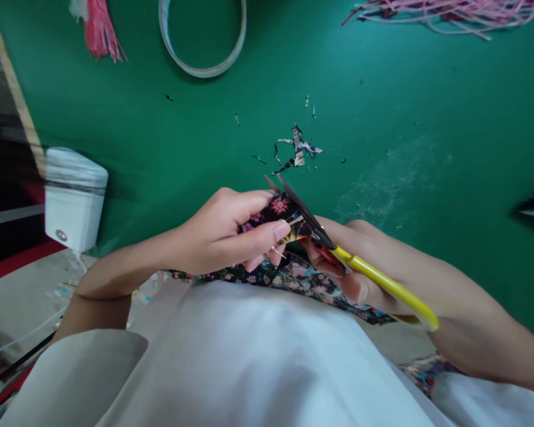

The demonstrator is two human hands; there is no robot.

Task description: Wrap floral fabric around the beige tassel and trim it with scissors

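Observation:
Between the thumb and fingers of my left hand [231, 231] is a piece of black floral fabric [279, 204] with pink and yellow flowers. My right hand [360, 284] grips a pair of scissors [369, 270] with a yellow handle and dark blades. The blades are parted a little and lie against the fabric's right edge, pointing up and left. A pale thread end sticks out near my left thumb. More dark floral cloth [311, 279] hangs below my hands along the table's near edge; whether it joins the held piece is hidden.
Small fabric scraps [298, 145] lie on the green table [382, 107] beyond my hands. A tape-like ring [204, 72], a pink tassel [100, 32] and a heap of pink cords [454, 15] sit farther off. A white box-shaped device [73, 207] stands at the left edge.

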